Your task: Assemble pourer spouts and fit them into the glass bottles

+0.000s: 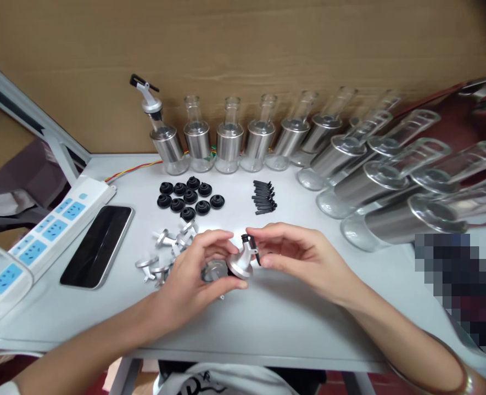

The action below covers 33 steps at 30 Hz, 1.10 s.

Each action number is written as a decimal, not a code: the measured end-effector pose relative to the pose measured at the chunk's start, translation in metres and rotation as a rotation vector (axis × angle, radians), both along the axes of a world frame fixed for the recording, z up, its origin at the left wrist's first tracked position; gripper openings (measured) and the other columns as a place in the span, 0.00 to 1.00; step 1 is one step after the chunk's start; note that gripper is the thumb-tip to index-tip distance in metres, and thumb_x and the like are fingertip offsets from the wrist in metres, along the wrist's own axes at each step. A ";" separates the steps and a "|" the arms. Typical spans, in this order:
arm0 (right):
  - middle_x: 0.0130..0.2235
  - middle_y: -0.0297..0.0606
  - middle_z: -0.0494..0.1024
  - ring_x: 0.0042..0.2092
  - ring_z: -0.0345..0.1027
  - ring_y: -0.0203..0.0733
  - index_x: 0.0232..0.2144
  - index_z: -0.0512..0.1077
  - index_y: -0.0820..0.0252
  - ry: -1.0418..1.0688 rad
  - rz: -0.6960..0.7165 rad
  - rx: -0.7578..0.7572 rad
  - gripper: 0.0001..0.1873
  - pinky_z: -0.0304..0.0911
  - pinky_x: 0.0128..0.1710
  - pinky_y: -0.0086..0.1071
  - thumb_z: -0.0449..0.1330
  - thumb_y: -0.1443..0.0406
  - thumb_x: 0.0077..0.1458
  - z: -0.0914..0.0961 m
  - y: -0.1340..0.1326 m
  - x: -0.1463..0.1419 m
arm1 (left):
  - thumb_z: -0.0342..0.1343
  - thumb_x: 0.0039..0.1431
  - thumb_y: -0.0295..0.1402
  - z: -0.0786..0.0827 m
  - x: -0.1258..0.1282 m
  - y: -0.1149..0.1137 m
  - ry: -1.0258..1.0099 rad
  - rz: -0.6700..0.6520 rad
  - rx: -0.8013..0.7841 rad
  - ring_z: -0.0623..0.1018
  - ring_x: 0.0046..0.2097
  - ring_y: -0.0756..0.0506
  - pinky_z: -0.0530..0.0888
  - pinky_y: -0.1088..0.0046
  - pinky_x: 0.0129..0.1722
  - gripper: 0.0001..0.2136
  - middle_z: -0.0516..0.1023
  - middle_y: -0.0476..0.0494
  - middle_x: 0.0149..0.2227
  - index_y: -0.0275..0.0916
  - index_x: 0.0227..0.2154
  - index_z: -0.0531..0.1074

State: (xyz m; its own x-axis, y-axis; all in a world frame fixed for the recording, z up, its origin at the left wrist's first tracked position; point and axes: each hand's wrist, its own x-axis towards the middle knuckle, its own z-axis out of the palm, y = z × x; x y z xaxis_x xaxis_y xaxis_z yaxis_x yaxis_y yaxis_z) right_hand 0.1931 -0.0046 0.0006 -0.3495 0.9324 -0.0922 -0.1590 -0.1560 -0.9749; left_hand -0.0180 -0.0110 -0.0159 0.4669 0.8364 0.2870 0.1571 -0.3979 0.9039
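Observation:
My left hand (193,271) grips the wide base of a silver bottle pourer (241,264), which stands nearly upright above the table. At the pourer's spout, the thumb and forefinger of my right hand (304,255) pinch a small black lever (256,253). Beside and partly behind my left hand lie several loose silver pourer tops (166,238). Farther back are a cluster of black ribbed stoppers (190,196) and a neat stack of black levers (263,197).
Glass bottles with metal sleeves (229,140) line the back and right of the white table (292,334). The leftmost bottle (167,145) wears a fitted pourer (149,101). At left lie a phone (98,247) and a power strip (45,236) with a white cable.

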 end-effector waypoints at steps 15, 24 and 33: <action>0.33 0.40 0.81 0.34 0.76 0.40 0.37 0.76 0.59 -0.081 -0.208 0.030 0.16 0.71 0.34 0.33 0.67 0.58 0.47 -0.003 0.001 -0.006 | 0.47 0.59 0.56 0.027 -0.003 0.034 0.372 0.244 0.634 0.68 0.54 0.36 0.70 0.54 0.50 0.29 0.65 0.33 0.51 0.40 0.54 0.56; 0.30 0.38 0.81 0.34 0.76 0.41 0.36 0.75 0.60 -0.096 -0.300 0.105 0.16 0.69 0.33 0.32 0.66 0.56 0.47 -0.001 0.006 -0.004 | 0.51 0.61 0.31 0.070 0.000 0.162 0.397 0.516 0.660 0.56 0.65 0.35 0.60 0.52 0.61 0.27 0.52 0.30 0.64 0.39 0.60 0.47; 0.32 0.39 0.82 0.35 0.77 0.42 0.37 0.76 0.59 -0.070 -0.342 0.175 0.17 0.71 0.35 0.35 0.66 0.56 0.48 0.002 0.003 -0.002 | 0.48 0.61 0.25 0.066 0.000 0.203 0.587 0.533 0.546 0.73 0.48 0.41 0.69 0.60 0.53 0.06 0.73 0.36 0.44 0.34 0.39 0.69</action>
